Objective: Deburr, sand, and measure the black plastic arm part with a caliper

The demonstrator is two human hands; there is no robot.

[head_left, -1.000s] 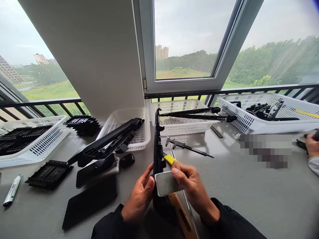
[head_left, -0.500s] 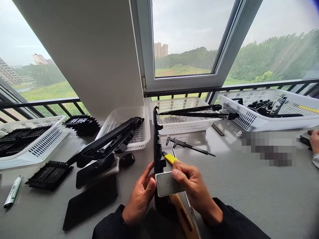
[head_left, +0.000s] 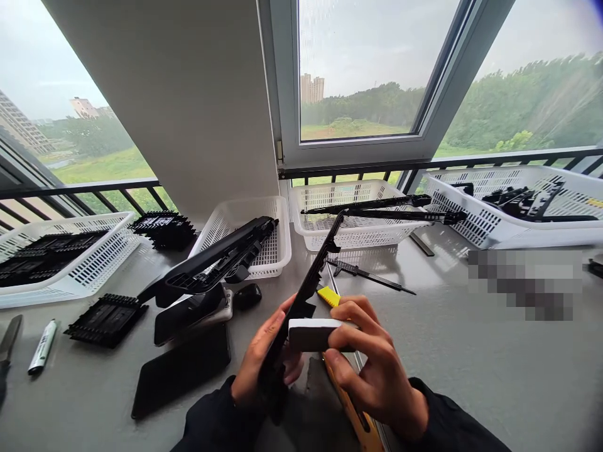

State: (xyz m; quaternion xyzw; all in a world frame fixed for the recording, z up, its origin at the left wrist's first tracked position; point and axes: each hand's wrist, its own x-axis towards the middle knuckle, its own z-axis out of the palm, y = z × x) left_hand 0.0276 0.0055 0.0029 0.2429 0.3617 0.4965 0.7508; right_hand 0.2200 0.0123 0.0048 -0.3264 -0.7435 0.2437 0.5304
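Observation:
My left hand (head_left: 257,364) is closed around the lower part of a long, narrow black plastic trim piece (head_left: 308,279), which tilts up and to the right. In my right hand (head_left: 379,367) is a small flat rectangular block (head_left: 308,338) with a dark face and a white edge, pinched between thumb and fingers. The block's left end is at the trim piece's edge; I cannot tell whether they touch. Under my right hand lie a yellow-ended tool (head_left: 328,296) and an orange handle (head_left: 351,408), both partly hidden. A dark caliper (head_left: 372,276) rests just beyond.
White baskets (head_left: 254,271) line the back by the window, some with black parts across them. Left of my hands are a black mouse (head_left: 247,296), a black tablet-like slab (head_left: 181,376), a black ribbed part (head_left: 106,320), a marker (head_left: 43,347) and a knife (head_left: 8,345).
The trim piece has swung from nearly upright to leaning right. The block has turned, so its white edge now faces up. The other person's hand at the right has left view.

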